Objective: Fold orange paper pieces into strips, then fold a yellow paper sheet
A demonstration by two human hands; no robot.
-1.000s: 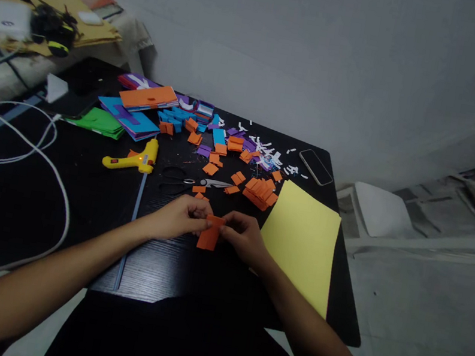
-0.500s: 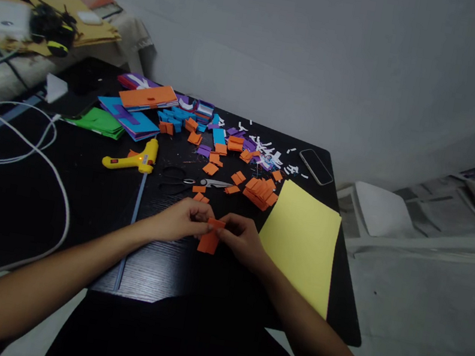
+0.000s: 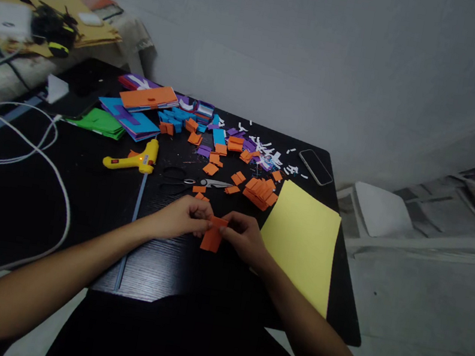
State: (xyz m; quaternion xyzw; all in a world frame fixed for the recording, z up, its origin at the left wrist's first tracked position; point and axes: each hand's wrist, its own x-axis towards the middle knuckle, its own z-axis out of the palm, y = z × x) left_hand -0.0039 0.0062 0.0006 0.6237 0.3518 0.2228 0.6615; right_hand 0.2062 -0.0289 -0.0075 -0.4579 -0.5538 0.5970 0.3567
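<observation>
A small folded orange paper piece [image 3: 211,239] is held upright between my two hands, above the black table [image 3: 157,274]. My left hand [image 3: 183,216] pinches its left edge near the top. On the opposite edge, the thumb and fingers of my right hand [image 3: 246,239] are closed. Black-handled scissors [image 3: 213,184] lie just beyond my hands, among loose orange pieces [image 3: 210,168]. A heap of folded orange pieces [image 3: 261,193] sits beyond my right hand.
Yellow sheets [image 3: 304,238] lie at the right, below a phone [image 3: 316,167]. A yellow glue gun [image 3: 131,161], blue-and-purple paper [image 3: 131,121], green paper [image 3: 98,122] and a white cable [image 3: 58,184] are on the left. White scraps [image 3: 269,153] lie farther back.
The orange piece and both hands have shifted very slightly to the right and up. My left thumb has moved a little across the piece's upper left edge.
</observation>
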